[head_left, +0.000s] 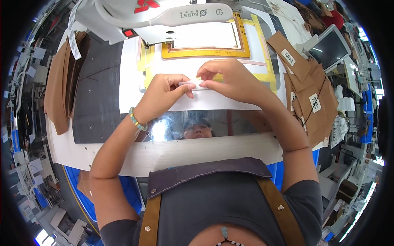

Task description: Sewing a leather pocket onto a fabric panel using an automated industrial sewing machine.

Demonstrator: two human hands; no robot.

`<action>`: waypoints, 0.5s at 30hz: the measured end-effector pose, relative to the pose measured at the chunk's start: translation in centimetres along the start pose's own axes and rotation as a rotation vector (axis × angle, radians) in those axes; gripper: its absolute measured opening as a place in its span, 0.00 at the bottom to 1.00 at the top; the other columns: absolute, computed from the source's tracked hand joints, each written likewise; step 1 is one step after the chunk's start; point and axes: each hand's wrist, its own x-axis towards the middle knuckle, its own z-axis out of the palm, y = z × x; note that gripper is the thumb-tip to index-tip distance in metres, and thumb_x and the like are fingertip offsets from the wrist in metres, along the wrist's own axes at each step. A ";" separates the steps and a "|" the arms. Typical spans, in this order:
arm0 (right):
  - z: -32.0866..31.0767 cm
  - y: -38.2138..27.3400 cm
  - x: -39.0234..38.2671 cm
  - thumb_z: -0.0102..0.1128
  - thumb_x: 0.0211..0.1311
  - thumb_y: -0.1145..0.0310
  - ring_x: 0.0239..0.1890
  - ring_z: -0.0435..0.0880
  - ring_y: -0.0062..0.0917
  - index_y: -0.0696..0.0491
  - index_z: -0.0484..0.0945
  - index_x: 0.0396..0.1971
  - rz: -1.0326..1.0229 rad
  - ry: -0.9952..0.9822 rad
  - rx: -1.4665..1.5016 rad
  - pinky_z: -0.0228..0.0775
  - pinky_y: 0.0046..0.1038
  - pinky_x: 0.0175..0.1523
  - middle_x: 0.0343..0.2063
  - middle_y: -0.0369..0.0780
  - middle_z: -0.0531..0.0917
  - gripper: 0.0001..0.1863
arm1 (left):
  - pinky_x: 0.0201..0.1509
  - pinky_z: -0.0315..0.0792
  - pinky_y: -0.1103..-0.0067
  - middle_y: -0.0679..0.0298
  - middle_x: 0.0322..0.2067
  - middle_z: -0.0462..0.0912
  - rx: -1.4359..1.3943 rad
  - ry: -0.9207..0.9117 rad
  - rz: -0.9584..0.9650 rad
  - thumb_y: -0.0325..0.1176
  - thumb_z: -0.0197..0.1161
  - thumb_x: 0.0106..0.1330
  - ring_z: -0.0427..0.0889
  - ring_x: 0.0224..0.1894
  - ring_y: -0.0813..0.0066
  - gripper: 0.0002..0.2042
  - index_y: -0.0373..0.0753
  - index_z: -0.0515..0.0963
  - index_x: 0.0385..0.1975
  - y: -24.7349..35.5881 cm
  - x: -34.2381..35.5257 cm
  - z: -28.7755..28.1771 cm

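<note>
Between my two hands is a small white strip (198,85), like a label, held just above a white sheet (188,100). My left hand (164,91) pinches its left end between thumb and fingers. The thumb and curled fingers of my right hand (232,81) close on its right end. Whether anything is on the strip's underside is hidden. Just beyond my hands lies a yellow frame (207,53) with a white middle, under the head of a white machine.
A white lamp arm (191,15) reaches over the frame. Brown cut pieces (61,82) are stacked at left; more brown pieces (316,98) with white labels lie at right. A dark screen (330,47) stands at far right. A shiny metal plate (205,125) lies nearer me.
</note>
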 end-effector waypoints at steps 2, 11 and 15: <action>-0.9 0.1 1.3 0.68 0.67 0.71 0.30 0.82 0.20 0.59 0.87 0.37 0.080 -0.138 0.077 0.74 0.25 0.39 0.26 0.40 0.88 0.07 | 0.40 0.75 0.84 0.65 0.32 0.91 0.030 0.071 0.034 0.32 0.66 0.77 0.82 0.32 0.86 0.10 0.31 0.87 0.43 -0.3 -0.6 -0.4; -6.1 5.8 8.8 0.62 0.65 0.68 0.33 0.89 0.27 0.57 0.86 0.40 0.123 0.050 0.084 0.79 0.31 0.43 0.32 0.41 0.91 0.10 | 0.72 0.71 0.62 0.56 0.61 0.84 0.931 0.480 0.437 0.33 0.71 0.68 0.75 0.70 0.49 0.16 0.34 0.86 0.53 -4.9 -0.2 -4.9; -2.9 7.8 10.9 0.66 0.62 0.68 0.43 0.87 0.31 0.54 0.83 0.46 0.266 -0.093 -0.131 0.78 0.34 0.50 0.38 0.42 0.88 0.14 | 0.82 0.51 0.51 0.48 0.76 0.67 0.972 0.338 0.373 0.47 0.66 0.73 0.59 0.79 0.42 0.29 0.34 0.76 0.68 -6.1 0.7 -4.4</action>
